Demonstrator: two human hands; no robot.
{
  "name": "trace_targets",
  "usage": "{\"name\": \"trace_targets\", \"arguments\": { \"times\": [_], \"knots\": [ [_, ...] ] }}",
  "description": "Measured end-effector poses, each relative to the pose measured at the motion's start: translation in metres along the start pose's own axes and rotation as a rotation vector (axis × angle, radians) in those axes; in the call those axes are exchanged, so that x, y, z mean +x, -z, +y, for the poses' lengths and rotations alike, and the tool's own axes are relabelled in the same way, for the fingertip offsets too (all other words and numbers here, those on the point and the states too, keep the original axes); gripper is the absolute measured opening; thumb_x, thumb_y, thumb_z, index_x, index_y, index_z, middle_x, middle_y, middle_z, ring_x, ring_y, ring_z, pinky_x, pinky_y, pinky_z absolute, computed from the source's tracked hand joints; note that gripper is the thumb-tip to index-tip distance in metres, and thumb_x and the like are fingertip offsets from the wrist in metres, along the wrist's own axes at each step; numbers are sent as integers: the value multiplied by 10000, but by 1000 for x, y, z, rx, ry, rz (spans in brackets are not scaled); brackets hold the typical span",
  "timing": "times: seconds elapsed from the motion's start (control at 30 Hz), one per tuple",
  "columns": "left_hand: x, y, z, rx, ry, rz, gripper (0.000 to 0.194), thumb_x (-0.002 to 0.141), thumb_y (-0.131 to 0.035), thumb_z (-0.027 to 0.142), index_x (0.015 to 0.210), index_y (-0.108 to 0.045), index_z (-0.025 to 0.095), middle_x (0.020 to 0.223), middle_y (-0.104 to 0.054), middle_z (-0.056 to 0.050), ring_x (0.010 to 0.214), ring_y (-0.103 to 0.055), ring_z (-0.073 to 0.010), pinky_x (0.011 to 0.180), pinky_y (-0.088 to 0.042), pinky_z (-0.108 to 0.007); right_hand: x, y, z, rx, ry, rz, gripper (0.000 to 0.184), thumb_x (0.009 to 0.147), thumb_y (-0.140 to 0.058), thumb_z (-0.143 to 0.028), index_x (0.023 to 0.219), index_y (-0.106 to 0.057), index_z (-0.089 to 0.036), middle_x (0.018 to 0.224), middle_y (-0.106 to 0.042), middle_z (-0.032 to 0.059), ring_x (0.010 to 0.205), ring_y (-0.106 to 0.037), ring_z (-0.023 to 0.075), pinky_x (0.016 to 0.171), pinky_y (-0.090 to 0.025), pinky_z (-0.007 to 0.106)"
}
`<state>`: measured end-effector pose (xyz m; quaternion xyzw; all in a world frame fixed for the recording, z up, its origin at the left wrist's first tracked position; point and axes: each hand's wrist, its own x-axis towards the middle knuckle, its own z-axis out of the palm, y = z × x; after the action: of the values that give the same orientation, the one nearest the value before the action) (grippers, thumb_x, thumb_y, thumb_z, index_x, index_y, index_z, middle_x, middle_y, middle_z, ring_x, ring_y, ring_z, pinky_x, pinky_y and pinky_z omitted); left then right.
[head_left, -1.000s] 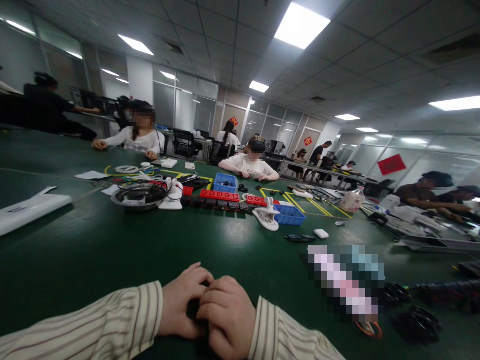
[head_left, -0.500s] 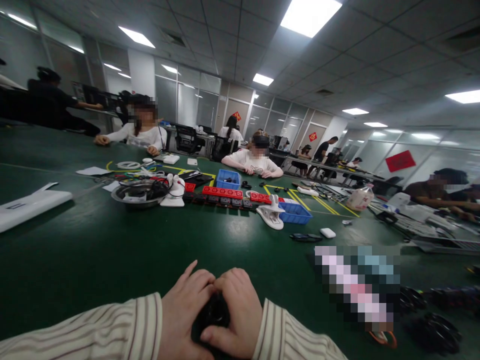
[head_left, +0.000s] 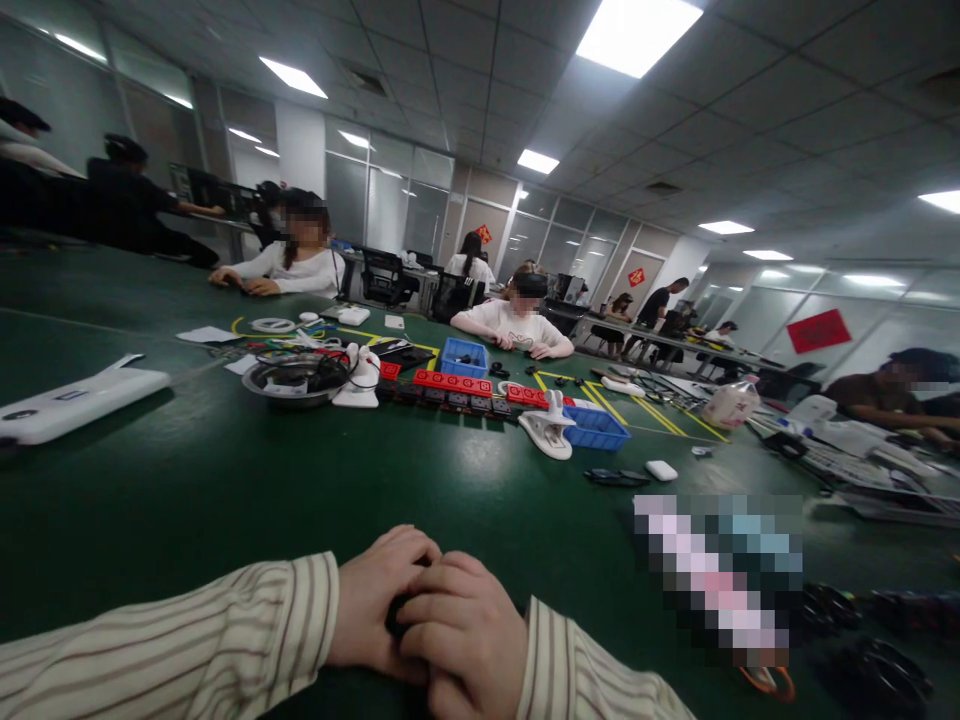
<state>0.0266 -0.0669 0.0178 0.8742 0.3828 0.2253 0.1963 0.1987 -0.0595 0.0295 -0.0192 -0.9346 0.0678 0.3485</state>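
Close to the near edge of the green table (head_left: 300, 500), my left hand (head_left: 371, 605) and my right hand (head_left: 472, 625) are pressed together, fingers curled. Both close around a black object (head_left: 394, 614); only a small dark patch of it shows between the fingers, so its kind cannot be made out. The right fingers overlap the left hand. Striped sleeves cover both wrists. A blurred-out pinkish item (head_left: 705, 570) lies to the right of my hands.
Beyond my hands are a metal bowl (head_left: 270, 392) of cables, red socket strips (head_left: 450, 385), a white clip stand (head_left: 550, 430) and blue bins (head_left: 596, 428). A white device (head_left: 90, 405) lies left, black coils (head_left: 885, 675) right. Across the table people sit.
My fingers have closed further over the black object, hiding most of it, and my right hand now overlaps the left. The view has shifted slightly left.
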Motion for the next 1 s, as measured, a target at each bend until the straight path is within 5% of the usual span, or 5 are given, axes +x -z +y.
{"name": "trace_targets", "arguments": {
  "times": [0.17, 0.4, 0.57, 0.8, 1.0],
  "knots": [
    [-5, -3, 2, 26, 10, 27, 665, 586, -697, 526, 1147, -522, 214, 1079, -569, -70, 1028, -526, -300, 1054, -204, -586, 6, 12, -9, -10, -104, 68, 424, 914, -288, -494, 1056, -520, -169, 1002, -634, 77, 990, -525, 207, 903, -379, 382],
    [-6, 1, 18, 34, 119, 10, 419, 546, -717, 391, 879, -555, 195, 926, -580, -38, 907, -562, -259, 1070, -152, -600, -3, 2, -3, -138, -406, 75, 614, 880, -231, -676, 808, -558, -160, 775, -568, 62, 728, -489, 189, 696, -381, 353],
    [-4, -6, 10, -43, 51, -35, 369, 481, -563, 171, 848, -545, 208, 897, -563, -20, 887, -546, -250, 1044, -278, -496, -9, -5, 4, -197, -313, -2, 367, 808, -445, -531, 827, -557, -182, 745, -579, 23, 733, -493, 169, 713, -383, 343],
    [-2, -6, -4, -117, -59, -89, 418, 557, -661, 240, 960, -552, 216, 977, -571, -30, 946, -547, -267, 888, -448, -365, -6, -8, 5, -108, -30, -204, 149, 737, -522, -346, 833, -540, -233, 899, -675, -50, 980, -541, 149, 950, -370, 318],
    [-14, -14, -8, 31, -46, 29, 815, 560, -754, 472, 1262, -418, 231, 1265, -519, -78, 1152, -477, -328, 1064, -278, -478, -4, -6, 2, -122, -30, 73, 325, 808, -415, -437, 956, -564, -188, 931, -667, 11, 966, -550, 153, 920, -398, 308]
  ]
}}
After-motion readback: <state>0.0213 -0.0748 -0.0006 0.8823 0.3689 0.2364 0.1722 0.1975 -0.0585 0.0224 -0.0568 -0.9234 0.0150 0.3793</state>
